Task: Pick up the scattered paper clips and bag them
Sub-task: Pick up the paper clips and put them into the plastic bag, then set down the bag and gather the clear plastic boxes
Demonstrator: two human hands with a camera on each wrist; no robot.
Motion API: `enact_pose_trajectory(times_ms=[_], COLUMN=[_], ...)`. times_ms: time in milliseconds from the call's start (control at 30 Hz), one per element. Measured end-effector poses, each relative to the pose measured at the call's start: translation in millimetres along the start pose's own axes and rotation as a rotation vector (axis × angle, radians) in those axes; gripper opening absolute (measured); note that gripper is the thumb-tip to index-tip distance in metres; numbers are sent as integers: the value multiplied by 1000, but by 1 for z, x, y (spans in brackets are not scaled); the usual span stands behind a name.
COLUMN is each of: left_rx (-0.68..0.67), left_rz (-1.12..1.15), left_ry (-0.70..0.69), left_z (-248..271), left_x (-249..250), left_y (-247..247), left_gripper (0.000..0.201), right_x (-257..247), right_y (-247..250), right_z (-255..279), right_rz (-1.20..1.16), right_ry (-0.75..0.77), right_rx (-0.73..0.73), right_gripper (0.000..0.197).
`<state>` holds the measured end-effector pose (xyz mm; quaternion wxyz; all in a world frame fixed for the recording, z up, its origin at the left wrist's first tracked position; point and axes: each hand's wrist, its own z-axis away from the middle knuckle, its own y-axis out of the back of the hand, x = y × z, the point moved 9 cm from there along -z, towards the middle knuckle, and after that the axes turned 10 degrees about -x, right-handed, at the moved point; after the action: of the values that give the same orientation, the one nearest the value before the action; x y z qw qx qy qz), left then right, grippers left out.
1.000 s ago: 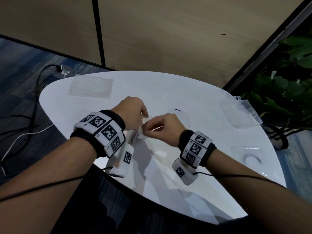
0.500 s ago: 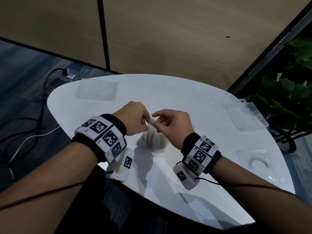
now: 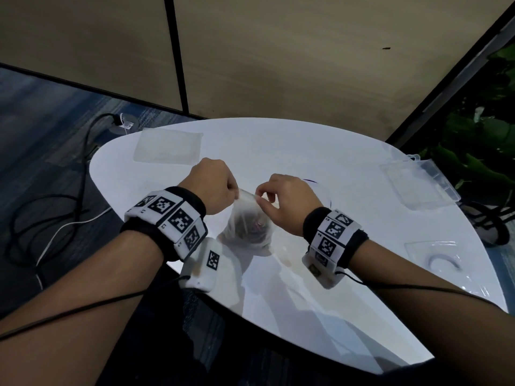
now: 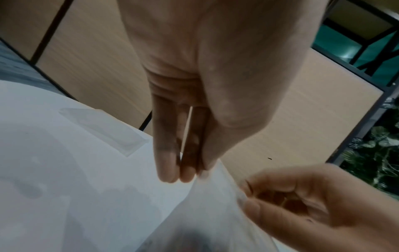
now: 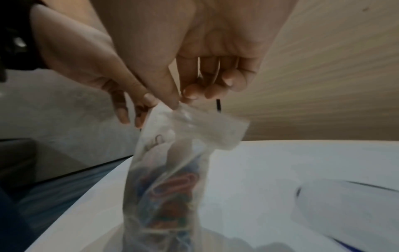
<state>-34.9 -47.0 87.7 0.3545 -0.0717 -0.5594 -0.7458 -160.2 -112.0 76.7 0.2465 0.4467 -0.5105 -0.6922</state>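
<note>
Over the middle of the white table [image 3: 320, 151], both my wrists are raised and bent inward, knuckles up. My left hand [image 3: 213, 188] pinches one top corner of the bag [image 3: 248, 227] between thumb and fingertips; my right hand [image 3: 284, 203] pinches the other side of the mouth, thumb against forefinger, the remaining fingers curled loosely behind. Bag hangs between them, its bottom at or just above the tabletop, I can't tell which.

It's thin, cloudy, crinkled plastic, top strip folded over in the right wrist view. Inside, the paper clips [image 5: 172, 187] sit heaped at the bottom: bent wire loops, red, blue, pale ones, blurred together.

Table's glossy, smooth, rounded like a teardrop. Flat clear bag [image 3: 167, 146] lies by the far left edge, well apart from my hands. Clear plastic box [image 3: 418, 185] sits at the far right edge, another clear sleeve [image 3: 443, 260] near the right edge. Open tabletop runs from my wrists to the near edge, and beyond my knuckles to the far edge.
</note>
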Motion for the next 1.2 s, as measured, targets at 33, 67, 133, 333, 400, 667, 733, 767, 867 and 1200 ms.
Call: enact_pose_trajectory(times_ms=[33,67,133,333,400,667,733,767,867,1200], left_rx=[17,33,64,88,78,101,178,180,185,126], left_rz=[30,55,101,176,109,-174,-170,-166,-178,-354], left_ry=[21,41,76,112,121,278,236,203,163,377], left_z=[-1,-2,-7,-46,-66,-139,-149,-154,-162,-165], left_x=[-6,-12,-23,-36,-38,-126,-131,-130,-119,-117], left_y=[3,6,10,-1,-7,-22,-20,-22,-20,-9], left_gripper=[21,21,19,17,18,37,34,33,35,31], right_x=[7,18,42,82,105,279,315,333,383,399], right_y=[1,0,-1,-11,-19,29,44,48,49,32], right_z=[0,1,4,9,13,85,111,121,147,138], right_rz=[27,49,42,-131,-174,102,128,129,108,-82], right_ry=[-14,-39,-112,-201,-279,-811,-931,-980,-1139,-1048], right_rx=[-13,-36,-77,-102,-167,29,112,118,56,80], right_gripper=[18,18,17,20,34,26,40,54,85,38])
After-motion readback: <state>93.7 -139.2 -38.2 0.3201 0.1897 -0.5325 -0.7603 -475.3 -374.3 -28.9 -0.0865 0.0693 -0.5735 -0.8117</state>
